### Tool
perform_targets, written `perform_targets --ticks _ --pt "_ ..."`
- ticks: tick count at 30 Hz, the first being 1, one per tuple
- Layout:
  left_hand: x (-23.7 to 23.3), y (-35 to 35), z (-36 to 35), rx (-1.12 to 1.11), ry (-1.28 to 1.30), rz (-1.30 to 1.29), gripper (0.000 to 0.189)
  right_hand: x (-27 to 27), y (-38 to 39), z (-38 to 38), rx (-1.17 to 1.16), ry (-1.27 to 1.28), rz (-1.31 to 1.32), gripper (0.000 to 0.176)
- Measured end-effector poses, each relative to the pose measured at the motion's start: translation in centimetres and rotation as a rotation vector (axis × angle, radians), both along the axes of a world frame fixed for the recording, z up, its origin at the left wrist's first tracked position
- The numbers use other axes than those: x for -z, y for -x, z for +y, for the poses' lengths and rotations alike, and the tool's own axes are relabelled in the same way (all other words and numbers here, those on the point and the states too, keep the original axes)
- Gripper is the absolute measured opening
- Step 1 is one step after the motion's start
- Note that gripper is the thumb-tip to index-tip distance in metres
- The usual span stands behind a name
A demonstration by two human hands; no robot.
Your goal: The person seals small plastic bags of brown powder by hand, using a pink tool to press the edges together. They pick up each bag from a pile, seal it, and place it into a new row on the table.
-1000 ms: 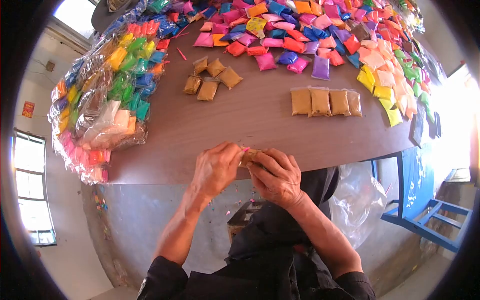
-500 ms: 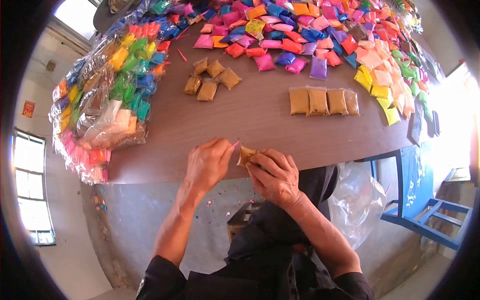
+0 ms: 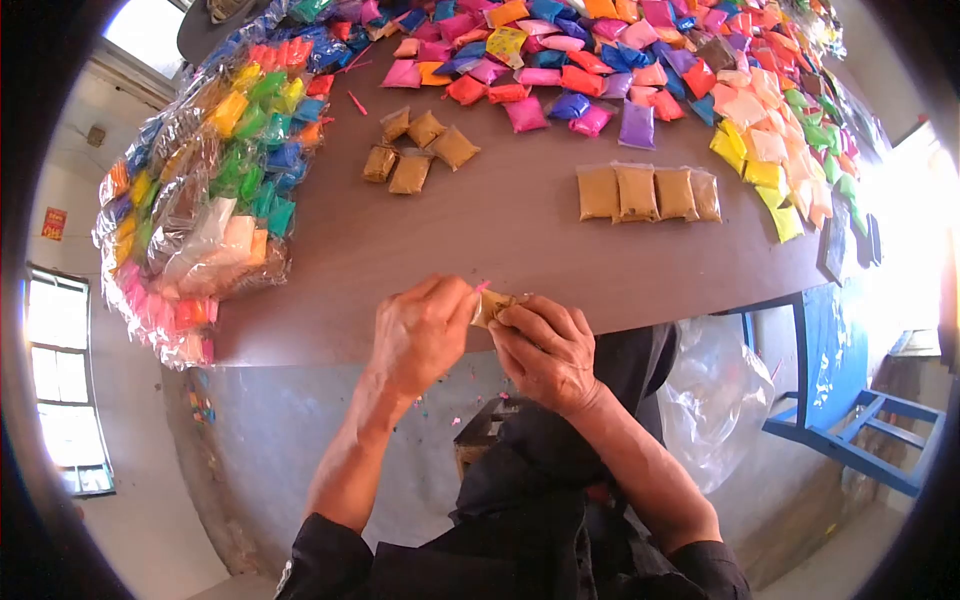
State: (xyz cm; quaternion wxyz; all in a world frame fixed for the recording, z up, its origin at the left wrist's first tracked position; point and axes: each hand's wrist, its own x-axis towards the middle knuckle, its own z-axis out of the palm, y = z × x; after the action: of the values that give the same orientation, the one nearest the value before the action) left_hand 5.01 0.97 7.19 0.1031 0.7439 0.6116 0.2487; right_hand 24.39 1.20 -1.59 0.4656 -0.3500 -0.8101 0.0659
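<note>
Near the table's front edge, my right hand [image 3: 548, 352] is closed around the right part of a small clear packet with brown filling [image 3: 487, 308]. My left hand [image 3: 425, 328] is closed on a thin pink stick [image 3: 482, 286], whose tip pokes out by the packet's left end. The fingers of both hands almost meet over this packet. Beyond them, several brown packets [image 3: 410, 172] lie in a loose group to the left. A row of similar brown packets [image 3: 636, 193] overlaps side by side on the right.
Bagged coloured packets [image 3: 240, 175] are heaped along the table's left side. Loose packets in many colours [image 3: 540, 77] cover the far side and right. Another pink stick [image 3: 357, 103] lies near the back. A blue chair [image 3: 835, 380] and a clear plastic bag [image 3: 715, 410] are at right, below the tabletop.
My left hand has moved right, bringing the pink stick from beside the packet up to its left end. The right hand keeps its hold, and the packet has tilted slightly.
</note>
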Motion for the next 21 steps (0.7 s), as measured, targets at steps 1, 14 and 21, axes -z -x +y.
perform_targets --ticks 1,14,21 --pt "-0.2 -0.3 0.1 0.015 -0.007 -0.014 0.014 0.1 0.1 0.1 0.001 -0.007 0.005 0.028" --pt "-1.3 -1.4 0.5 0.075 0.024 0.120 0.015 0.7 0.1 -0.5 0.004 -0.024 0.033 0.039" --pt "-0.7 -0.3 1.5 0.075 0.093 0.260 0.016 1.0 -0.1 -0.8 0.002 -0.025 0.029 0.045"
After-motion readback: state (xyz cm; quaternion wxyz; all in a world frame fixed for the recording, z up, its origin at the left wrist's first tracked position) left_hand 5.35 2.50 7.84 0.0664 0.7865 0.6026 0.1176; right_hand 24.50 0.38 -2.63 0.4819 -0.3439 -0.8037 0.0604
